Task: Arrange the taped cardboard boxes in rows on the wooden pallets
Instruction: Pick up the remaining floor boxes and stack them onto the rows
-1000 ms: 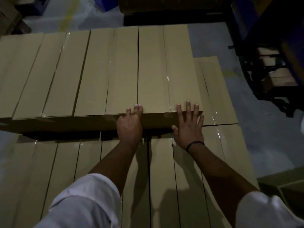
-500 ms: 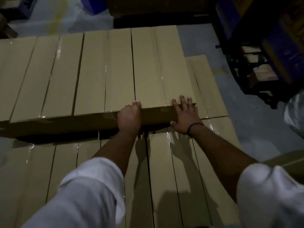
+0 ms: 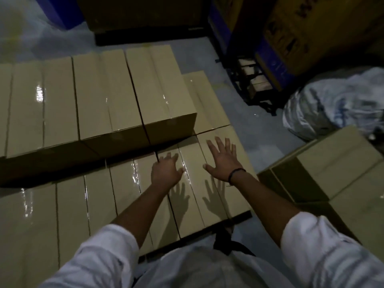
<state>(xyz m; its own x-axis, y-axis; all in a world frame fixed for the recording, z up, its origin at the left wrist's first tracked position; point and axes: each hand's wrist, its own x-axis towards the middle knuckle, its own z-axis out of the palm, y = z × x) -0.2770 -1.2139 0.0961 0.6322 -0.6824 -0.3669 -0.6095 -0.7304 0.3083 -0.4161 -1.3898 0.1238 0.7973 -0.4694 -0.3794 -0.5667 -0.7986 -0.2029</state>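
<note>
Both hands are coming back off the near face of the end box (image 3: pixel 160 88), which they were pushing a moment ago. The left hand (image 3: pixel 166 172) and the right hand (image 3: pixel 223 161) are now hanging over the lower layer (image 3: pixel 99 204) with fingers spread wide, holding nothing. Their shadows are falling apart from them on the cardboard, so they are seemingly hovering rather than pressing. The end box is sitting at the right end of the upper row (image 3: pixel 58 104), close against its neighbour, with its near face lining up with the rest of that row. To its right a strip of the lower layer is showing uncovered, so the upper row is looking one box short there, as far as I can judge.

The seating step is looking finished, and the person is turning toward fetching. A loose box (image 3: pixel 332 163) is waiting on the floor (image 3: pixel 259 129) just to the right of the stack, near the right hand. The next move is probably calling for a turn to the right, a two-handed grip on that box, a lift onto the stack, and a push until its side is meeting the end box squarely.
</note>
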